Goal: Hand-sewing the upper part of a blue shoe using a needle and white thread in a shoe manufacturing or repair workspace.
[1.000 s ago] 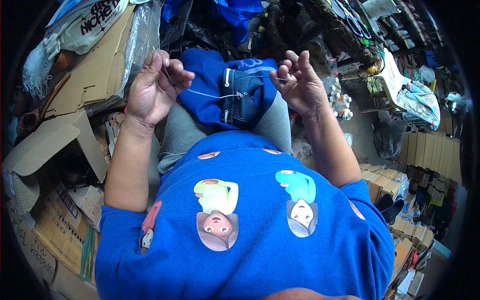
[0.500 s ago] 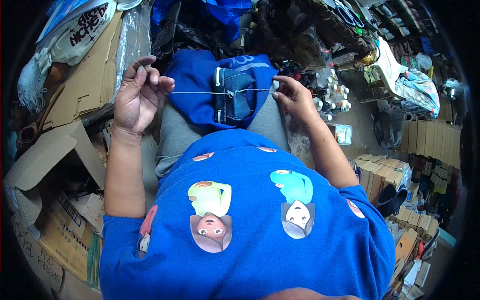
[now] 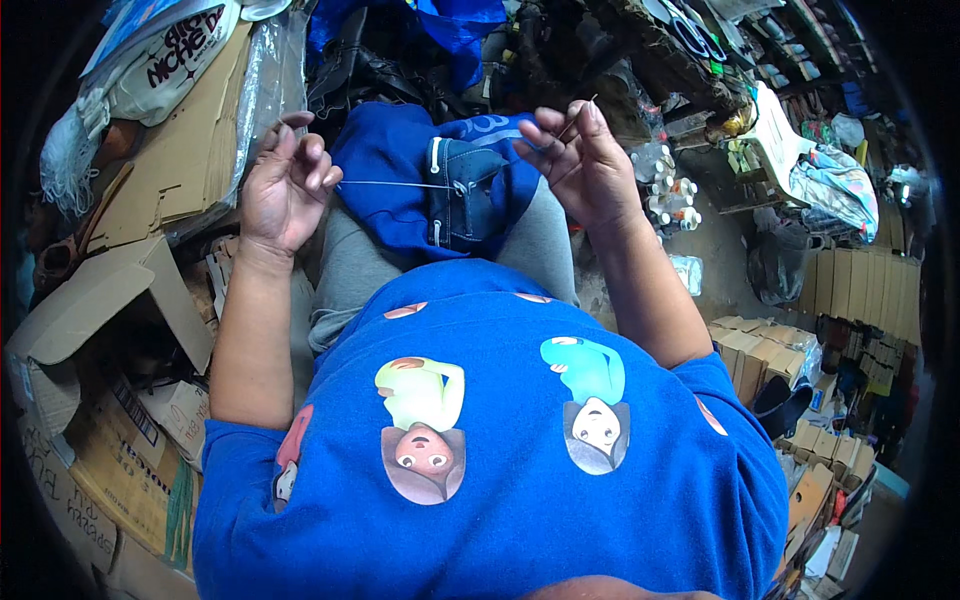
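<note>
A dark navy shoe upper (image 3: pixel 470 200) with white lace along its left edge rests on a blue cloth (image 3: pixel 375 150) over my lap. From the shoe a pale thread (image 3: pixel 400 185) runs taut leftward to my left hand (image 3: pixel 282 195), which is palm up with its fingers curled round the thread. To the right of the shoe and raised above it is my right hand (image 3: pixel 588 170), thumb pressed to the fingers. A thin, dark, needle-like piece (image 3: pixel 595 97) sticks out at its fingertips. No thread can be made out between the shoe and my right hand.
Flattened cardboard (image 3: pixel 190 130) and an open carton (image 3: pixel 100 300) crowd my left. On the right stand several small white-capped bottles (image 3: pixel 675 195), a white plastic chair (image 3: pixel 775 130) draped with cloth, and stacked boxes (image 3: pixel 760 350). Black and blue sheets (image 3: pixel 450 35) lie ahead.
My right hand has lifted away from the shoe's right side and turned its palm inward. The thread stretch on that side no longer shows. My left hand has barely moved.
</note>
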